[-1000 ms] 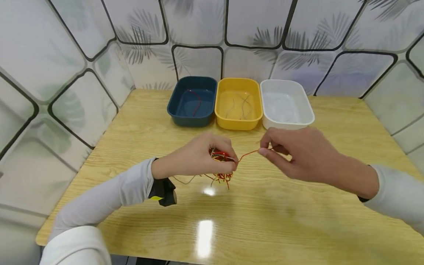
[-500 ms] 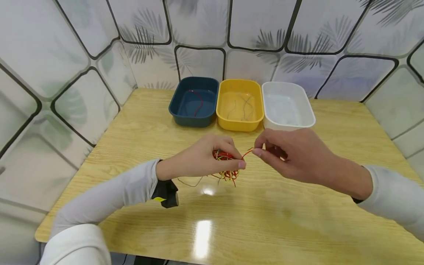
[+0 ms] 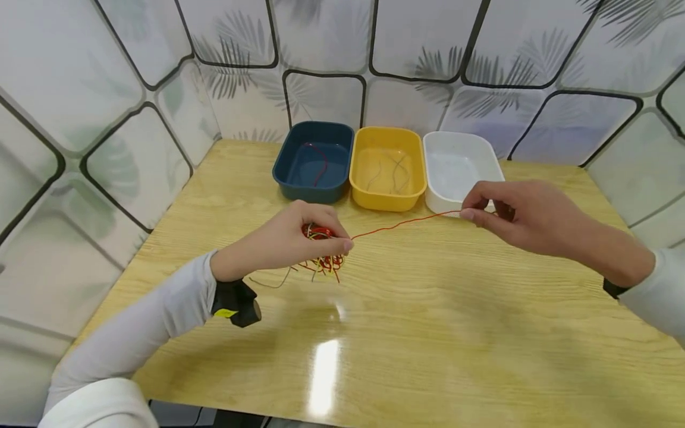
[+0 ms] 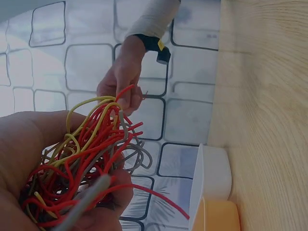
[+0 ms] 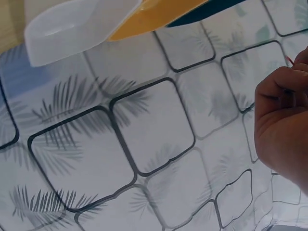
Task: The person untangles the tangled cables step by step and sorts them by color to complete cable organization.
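Note:
My left hand [image 3: 278,238] grips a tangled bundle of thin red, yellow and grey cords [image 3: 327,261] above the table. In the left wrist view the bundle [image 4: 91,154] fills the hand, with loops and loose ends sticking out. One red cord [image 3: 401,223] runs from the left fingertips to my right hand [image 3: 527,217], which pinches its far end between thumb and finger near the front of the white bin. The cord stretches almost straight. A grey end trails below the left hand. In the right wrist view only part of the right hand [image 5: 281,120] shows.
Three bins stand side by side at the back of the wooden table [image 3: 407,333]: a dark blue bin [image 3: 310,194] with a red cord, a yellow bin [image 3: 387,203] with several thin greyish cords, and a white bin [image 3: 455,163]. A patterned wall [image 3: 407,101] rises behind them.
My right hand has drawn away to the right and my left hand to the left with the bundle. The red cord between them is now much longer and straighter.

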`<action>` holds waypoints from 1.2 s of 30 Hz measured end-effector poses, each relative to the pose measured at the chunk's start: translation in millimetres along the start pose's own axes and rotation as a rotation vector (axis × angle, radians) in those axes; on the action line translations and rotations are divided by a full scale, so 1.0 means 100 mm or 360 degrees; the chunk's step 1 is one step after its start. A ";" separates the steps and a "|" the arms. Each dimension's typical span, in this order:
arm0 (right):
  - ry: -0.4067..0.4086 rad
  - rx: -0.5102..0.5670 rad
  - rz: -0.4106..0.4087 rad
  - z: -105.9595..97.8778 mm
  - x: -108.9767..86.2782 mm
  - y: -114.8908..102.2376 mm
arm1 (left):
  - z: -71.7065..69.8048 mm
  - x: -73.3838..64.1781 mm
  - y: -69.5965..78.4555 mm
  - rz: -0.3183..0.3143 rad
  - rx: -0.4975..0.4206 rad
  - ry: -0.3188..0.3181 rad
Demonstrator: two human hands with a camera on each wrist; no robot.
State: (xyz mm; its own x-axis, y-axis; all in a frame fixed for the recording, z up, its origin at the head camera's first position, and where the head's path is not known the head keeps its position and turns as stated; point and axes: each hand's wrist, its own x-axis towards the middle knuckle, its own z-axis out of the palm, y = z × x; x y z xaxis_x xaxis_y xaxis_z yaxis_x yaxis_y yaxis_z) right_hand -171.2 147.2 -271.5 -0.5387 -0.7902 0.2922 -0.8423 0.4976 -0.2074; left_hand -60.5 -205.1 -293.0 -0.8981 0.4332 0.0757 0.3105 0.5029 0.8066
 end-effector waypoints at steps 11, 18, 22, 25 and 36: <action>-0.0194 -0.0148 0.0117 0.00 0.83 0.45 | -0.09 -0.06 -0.06 -0.0331 -0.0052 0.0130; -0.0381 -0.0169 0.0361 0.29 1.78 0.48 | -0.10 -0.18 -0.07 -0.0326 -0.0080 0.0098; -0.0385 -0.0008 0.0517 0.57 2.22 0.40 | -0.09 -0.19 -0.01 -0.0226 -0.0094 0.0045; -0.0368 0.0071 0.0573 0.83 2.44 0.35 | -0.09 -0.20 0.04 -0.0173 -0.0063 -0.0015; -0.0457 -0.0047 0.0578 1.65 2.82 0.11 | -0.16 -0.31 0.04 -0.0143 -0.0060 -0.0026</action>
State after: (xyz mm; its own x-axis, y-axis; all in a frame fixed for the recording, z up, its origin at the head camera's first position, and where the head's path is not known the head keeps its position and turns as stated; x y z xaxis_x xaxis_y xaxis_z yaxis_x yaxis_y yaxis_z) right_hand -329.7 -129.5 -345.0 -0.7755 -0.6279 -0.0655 -0.6024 0.7671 -0.2206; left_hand -36.8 -228.5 -282.3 -0.9164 0.4002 -0.0071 0.2170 0.5117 0.8313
